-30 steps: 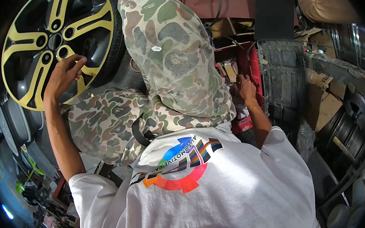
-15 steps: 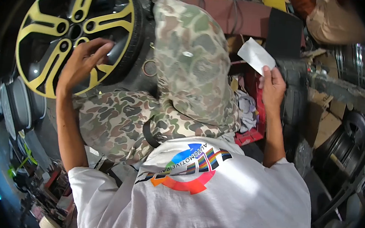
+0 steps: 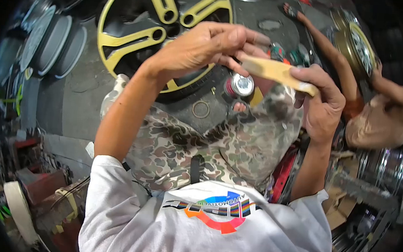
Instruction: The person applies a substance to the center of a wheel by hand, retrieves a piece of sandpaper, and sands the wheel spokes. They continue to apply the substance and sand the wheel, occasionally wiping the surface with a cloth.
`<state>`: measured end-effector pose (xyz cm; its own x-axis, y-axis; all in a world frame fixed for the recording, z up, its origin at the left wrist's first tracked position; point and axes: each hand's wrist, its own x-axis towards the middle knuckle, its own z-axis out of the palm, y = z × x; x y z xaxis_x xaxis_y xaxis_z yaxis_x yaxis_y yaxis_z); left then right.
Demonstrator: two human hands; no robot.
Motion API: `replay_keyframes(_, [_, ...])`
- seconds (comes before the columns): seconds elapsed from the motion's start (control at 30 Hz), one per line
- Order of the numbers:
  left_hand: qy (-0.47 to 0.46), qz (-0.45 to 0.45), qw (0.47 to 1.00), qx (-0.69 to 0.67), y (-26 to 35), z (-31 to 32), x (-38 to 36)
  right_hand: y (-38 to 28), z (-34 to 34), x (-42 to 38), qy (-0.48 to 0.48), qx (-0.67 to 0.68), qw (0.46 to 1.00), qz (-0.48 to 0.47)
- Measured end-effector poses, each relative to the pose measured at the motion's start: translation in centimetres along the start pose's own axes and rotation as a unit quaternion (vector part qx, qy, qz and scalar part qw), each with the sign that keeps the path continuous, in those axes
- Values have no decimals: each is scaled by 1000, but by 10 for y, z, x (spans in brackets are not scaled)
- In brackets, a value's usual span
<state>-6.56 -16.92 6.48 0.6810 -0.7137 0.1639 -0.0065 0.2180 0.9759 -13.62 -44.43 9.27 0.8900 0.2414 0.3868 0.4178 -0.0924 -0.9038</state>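
Observation:
In front of my chest, my right hand point(image 3: 321, 101) pinches a tan, paper-like sheet point(image 3: 274, 70) between thumb and fingers. The sheet is seen nearly edge-on, slightly bent and blurred. My left hand point(image 3: 212, 44) is raised at the sheet's left end, its fingers apart and smeared by motion, the fingertips close to that end. Beyond and below the left hand, a yellow-and-black wheel point(image 3: 130, 41) with a tire lies on the floor. An open can point(image 3: 242, 85) with a shiny top stands near the wheel, partly behind the hands.
A ring point(image 3: 201, 109) lies on the dark floor before my knees. Silver rims point(image 3: 52, 43) stand at the left. On the right, another person point(image 3: 382, 116) reaches toward a gold rim point(image 3: 354, 50). A red box point(image 3: 283, 175) sits beside my right leg.
My hands have come together in front of me. The sheet, seen broad and white before, now shows a tan face. The view has swung, bringing the can and another person into sight.

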Motion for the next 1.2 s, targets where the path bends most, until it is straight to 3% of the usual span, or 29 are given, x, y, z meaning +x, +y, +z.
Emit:
replay_keyframes(0.13, [121, -87, 987, 51, 19, -10, -31, -1, 32, 45, -79, -60, 995, -30])
replay_keyframes(0.23, [155, -52, 986, 30, 22, -15, -41, 7, 52, 72, -119, -116, 984, -68])
replay_keyframes(0.3, [194, -14, 979, 60, 21, -17, -46, 8, 76, 78, 39, 27, 997, 65])
replay_keyframes(0.37, [257, 22, 965, 49, 17, -23, -49, 37, 65, 87, 4, -4, 998, 65])
replay_keyframes(0.43, [282, 32, 956, 76, 18, -25, -49, 61, 64, 89, 17, 181, 972, 151])
replay_keyframes(0.5, [319, 46, 942, 97, 18, -23, -48, 60, 73, 82, 15, 195, 967, 164])
replay_keyframes(0.67, [322, 47, 941, 93, 5, -9, -33, 62, 96, 83, 30, 220, 965, 139])
replay_keyframes(0.8, [259, -30, 930, 260, 3, 0, -30, 64, 96, 87, 56, 216, 969, 107])
replay_keyframes(0.9, [260, -54, 913, 309, 6, -1, -31, 65, 90, 84, 60, 214, 971, 93])
replay_keyframes(0.97, [312, -23, 920, 235, 4, -7, -31, 57, 86, 81, 36, 156, 984, 80])
replay_keyframes(1.07, [292, -8, 952, 87, 0, -19, -32, 54, 79, 72, -54, 149, 980, 123])
replay_keyframes(1.2, [264, -6, 961, 79, 6, -12, -33, 52, 81, 67, -82, 168, 973, 138])
